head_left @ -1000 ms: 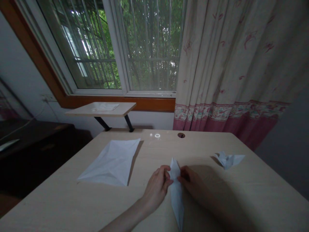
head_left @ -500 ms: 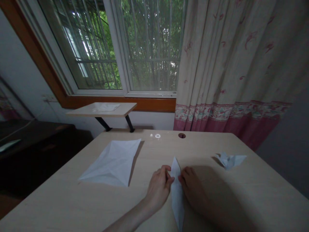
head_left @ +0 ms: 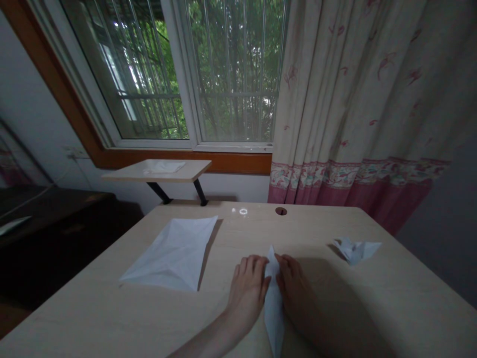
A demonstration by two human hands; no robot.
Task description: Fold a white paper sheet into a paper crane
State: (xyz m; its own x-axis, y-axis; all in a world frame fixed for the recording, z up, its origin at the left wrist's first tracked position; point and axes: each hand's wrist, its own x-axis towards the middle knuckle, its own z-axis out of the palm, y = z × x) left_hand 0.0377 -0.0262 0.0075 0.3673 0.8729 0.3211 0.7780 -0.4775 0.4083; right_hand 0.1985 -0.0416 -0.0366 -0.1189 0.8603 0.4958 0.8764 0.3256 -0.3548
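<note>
A long, narrow piece of folded white paper (head_left: pixel 274 308) lies on the desk, one pointed tip toward the window. Along its left edge, near that tip, my left hand (head_left: pixel 248 283) is closed on the paper with fingers bent together. From the right side my right hand (head_left: pixel 294 286) grips the opposite edge, its fingers close to the tip. The undersides of both hands' fingertips are hidden.
A creased white sheet (head_left: pixel 173 253) lies flat at the left of the desk (head_left: pixel 93 303). At the right sits a folded paper figure (head_left: pixel 356 250). A small raised shelf (head_left: pixel 186 174) bears more white paper (head_left: pixel 164 167). Behind are a window and curtain (head_left: pixel 335 99).
Both hands have shifted slightly up along the folded paper, closer to its far tip. My left hand's fingers now reach further forward beside the edge.
</note>
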